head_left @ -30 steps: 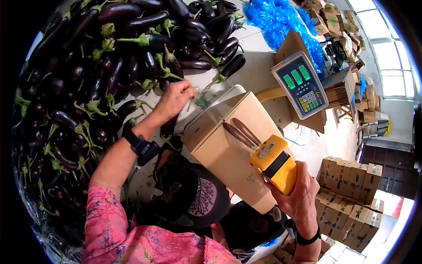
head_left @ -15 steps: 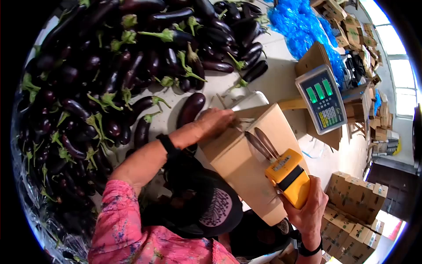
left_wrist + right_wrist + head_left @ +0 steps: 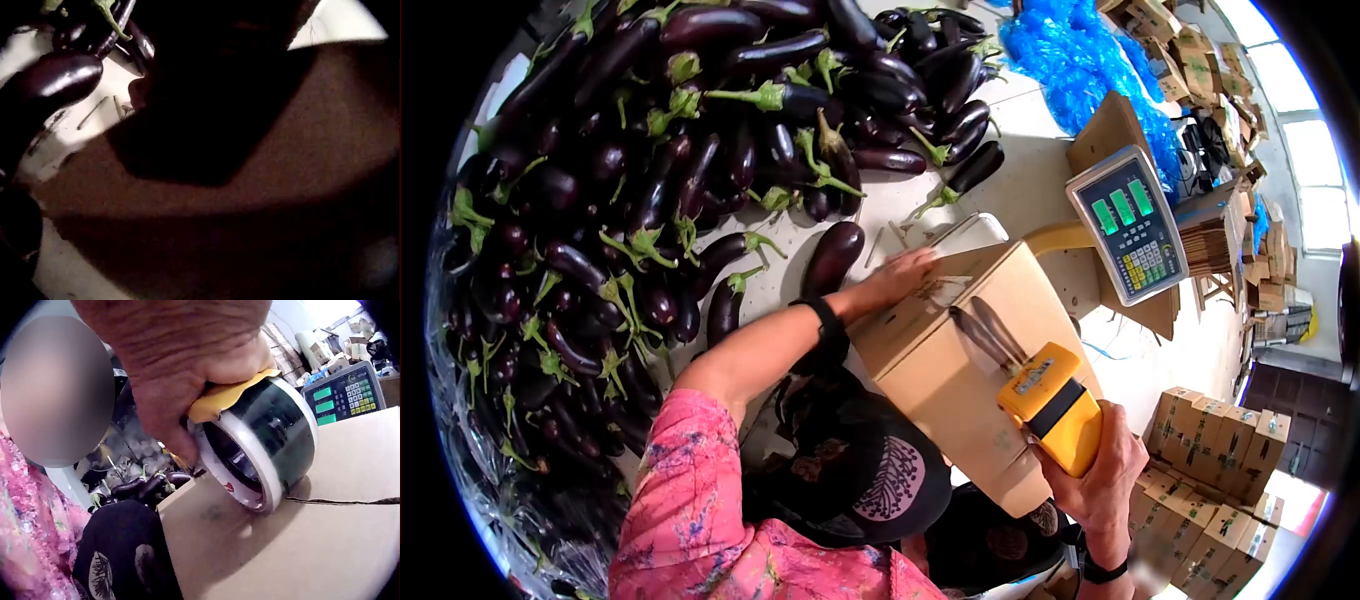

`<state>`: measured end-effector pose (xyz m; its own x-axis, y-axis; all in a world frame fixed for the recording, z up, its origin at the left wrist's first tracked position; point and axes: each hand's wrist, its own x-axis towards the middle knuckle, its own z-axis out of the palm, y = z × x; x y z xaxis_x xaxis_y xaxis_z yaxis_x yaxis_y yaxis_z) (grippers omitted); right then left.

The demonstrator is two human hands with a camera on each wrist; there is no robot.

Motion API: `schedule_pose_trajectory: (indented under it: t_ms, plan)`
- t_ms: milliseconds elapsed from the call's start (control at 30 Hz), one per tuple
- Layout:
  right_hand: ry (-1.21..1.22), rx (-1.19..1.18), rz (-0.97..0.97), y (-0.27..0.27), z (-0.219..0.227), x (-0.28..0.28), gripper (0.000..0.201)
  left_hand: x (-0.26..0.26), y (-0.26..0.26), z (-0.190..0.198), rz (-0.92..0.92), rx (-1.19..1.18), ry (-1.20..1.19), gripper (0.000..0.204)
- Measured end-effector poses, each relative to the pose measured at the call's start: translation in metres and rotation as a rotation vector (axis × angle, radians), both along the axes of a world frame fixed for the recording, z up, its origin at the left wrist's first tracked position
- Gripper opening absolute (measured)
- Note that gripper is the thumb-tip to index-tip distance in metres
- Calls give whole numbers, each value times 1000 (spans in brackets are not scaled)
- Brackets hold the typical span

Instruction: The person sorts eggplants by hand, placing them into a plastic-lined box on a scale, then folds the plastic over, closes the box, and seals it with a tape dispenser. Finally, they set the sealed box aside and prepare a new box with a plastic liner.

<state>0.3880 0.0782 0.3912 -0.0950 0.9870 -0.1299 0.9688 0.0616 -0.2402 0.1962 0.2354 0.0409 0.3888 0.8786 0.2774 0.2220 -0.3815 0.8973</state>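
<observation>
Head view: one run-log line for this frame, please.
left hand flat on cardboard box top | right hand grips tape dispenser on box | eggplants piled beside | scale behind

Pink floral-patterned sleeve [image 3: 675, 500] at seven o'clock, black strap [image 3: 832, 325] round the left wrist near centre, another black band [image 3: 1100, 570] on the right wrist at five o'clock, dark printed trousers [image 3: 870, 470] below.

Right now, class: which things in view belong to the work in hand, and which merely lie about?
In use:
brown cardboard box
yellow tape dispenser, held in the right hand
left hand, pressing the box top

Lying about:
heap of purple aubergines
grey weighing scale display
blue plastic sheeting
stacked cartons
</observation>
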Motion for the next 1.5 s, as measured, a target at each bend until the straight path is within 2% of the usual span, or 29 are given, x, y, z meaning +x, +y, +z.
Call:
schedule_pose_trajectory:
  t_ms: [67,133,167,233,300,333,367,433,467,533,667,767,833,867,967,1000,1067,1200,1333,1500]
  plan:
    - [16,-1,-8,-4,1,1,52,-15,-3,36,-173,-627,215,33]
    - [50,-17,-27,-5,0,1,52,-19,4,59,-112,-393,173,54]
    - [38,-24,-24,-6,1,1,53,-14,5,75,-34,-469,-114,54]
    - [42,-24,-23,-8,-1,2,52,-15,6,162,-131,-348,-188,52]
    - [24,10,10,-9,0,4,51,-8,2,219,-153,-193,-82,49]
    - [34,22,12,-9,-1,4,51,-1,-2,233,-164,-116,-35,47]
    - [43,32,15,-10,-2,5,50,9,-5,234,-116,44,140,38]
    - [82,32,23,-9,0,7,49,18,-7,220,-71,316,350,46]
    - [74,41,31,-9,0,7,49,19,-11,215,-57,340,431,39]
    - [57,54,48,-10,2,8,48,18,-22,232,-34,392,592,29]
    - [50,27,44,-26,10,25,46,13,-20,232,-79,444,756,28]
    - [14,-77,-55,-64,19,61,45,14,-20,232,-58,411,872,27]
    - [21,-34,-87,-96,14,86,44,16,-20,236,-52,488,933,27]
    - [16,-23,-100,-110,11,98,44,14,-24,243,-81,617,927,28]
    - [83,22,-124,-144,-14,133,46,11,-18,233,-84,690,911,32]
    - [113,50,-124,-154,-22,142,47,18,-26,251,-38,464,864,36]
    - [147,76,-146,-168,-35,153,47,20,-21,243,55,259,792,38]
    - [195,126,-147,-179,-55,164,47,19,-16,234,37,350,659,41]
    - [282,125,-148,-174,-69,169,48,20,-16,236,32,346,660,39]
    - [530,125,-168,-167,-136,177,51,22,-19,241,-4,319,606,38]
